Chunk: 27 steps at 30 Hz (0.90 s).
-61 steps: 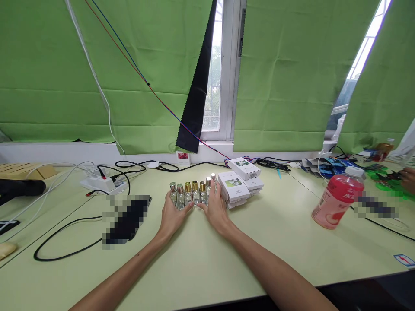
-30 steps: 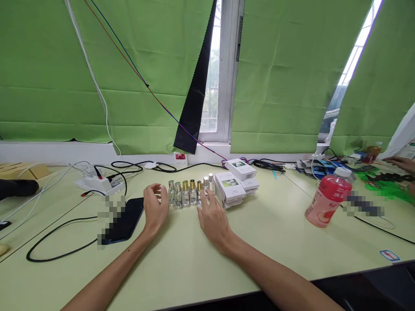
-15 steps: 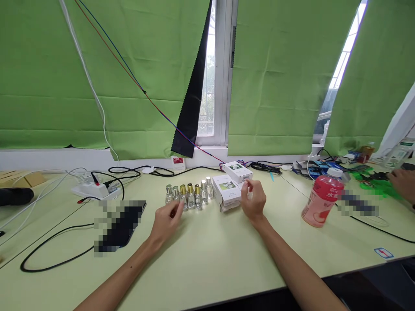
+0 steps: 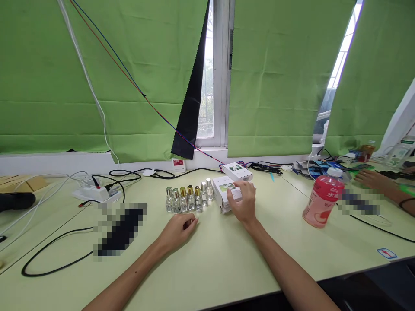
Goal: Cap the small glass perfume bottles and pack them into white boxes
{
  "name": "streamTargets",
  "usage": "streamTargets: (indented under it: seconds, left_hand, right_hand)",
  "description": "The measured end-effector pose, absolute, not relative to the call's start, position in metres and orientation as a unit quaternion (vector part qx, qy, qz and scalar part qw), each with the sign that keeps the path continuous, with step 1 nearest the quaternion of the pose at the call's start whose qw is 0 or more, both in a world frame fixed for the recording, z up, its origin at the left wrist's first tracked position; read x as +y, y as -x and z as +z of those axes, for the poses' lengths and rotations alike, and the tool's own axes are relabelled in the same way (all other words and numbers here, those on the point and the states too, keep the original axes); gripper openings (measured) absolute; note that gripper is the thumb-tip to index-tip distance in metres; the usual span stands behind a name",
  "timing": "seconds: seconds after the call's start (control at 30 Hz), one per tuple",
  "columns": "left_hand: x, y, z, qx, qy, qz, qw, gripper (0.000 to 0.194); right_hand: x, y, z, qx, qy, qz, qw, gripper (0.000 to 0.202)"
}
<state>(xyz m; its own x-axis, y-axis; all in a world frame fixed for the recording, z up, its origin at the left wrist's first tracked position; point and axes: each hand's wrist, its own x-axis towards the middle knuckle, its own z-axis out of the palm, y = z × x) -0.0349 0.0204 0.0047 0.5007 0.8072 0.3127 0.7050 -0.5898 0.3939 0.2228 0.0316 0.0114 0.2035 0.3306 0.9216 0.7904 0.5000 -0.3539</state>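
Several small glass bottles with gold and silver caps (image 4: 183, 201) stand upright in a row on the pale table (image 4: 207, 268). Just in front of them my left hand (image 4: 177, 231) rests on the tabletop, its fingers curled in with nothing visible in them. My right hand (image 4: 243, 201) is over the right part of a white box with a flower picture (image 4: 222, 185), fingers apart; whether they touch the box is hard to tell. Behind that hand another white box (image 4: 238, 171) lies tilted against the first one.
A pink drink bottle (image 4: 323, 198) stands to the right, near another person's hand (image 4: 369, 178). On the left are a blurred dark device (image 4: 121, 231), a white power strip (image 4: 97, 193) and looping cables. A small card box (image 4: 178, 165) leans at the wall.
My left hand has moved right and nearer to me, away from the bottles. My right hand has shifted left over the box and its fingers have spread. The other person's hand has moved left.
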Motion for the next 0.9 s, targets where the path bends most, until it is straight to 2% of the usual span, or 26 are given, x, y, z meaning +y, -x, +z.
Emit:
streamTargets:
  seconds: [0.17,0.5,0.9]
  left_hand:
    - [0.0196,0.0350,0.0053,0.446,-0.859,0.225,0.107,0.041]
    - [0.0178,0.0358,0.0028,0.441,-0.855,0.251,0.105,0.026]
    - [0.0154,0.0333,0.0060,0.432,-0.859,0.253,0.104,0.029]
  right_hand:
    - [0.0315,-0.2155,0.0073,-0.629,0.465,-0.169,0.600,0.018]
    - [0.0324,-0.2151,0.0040,-0.640,0.485,-0.141,0.579,0.019]
    - [0.0287,-0.2108,0.0053,-0.686,0.513,-0.131,0.499,0.049]
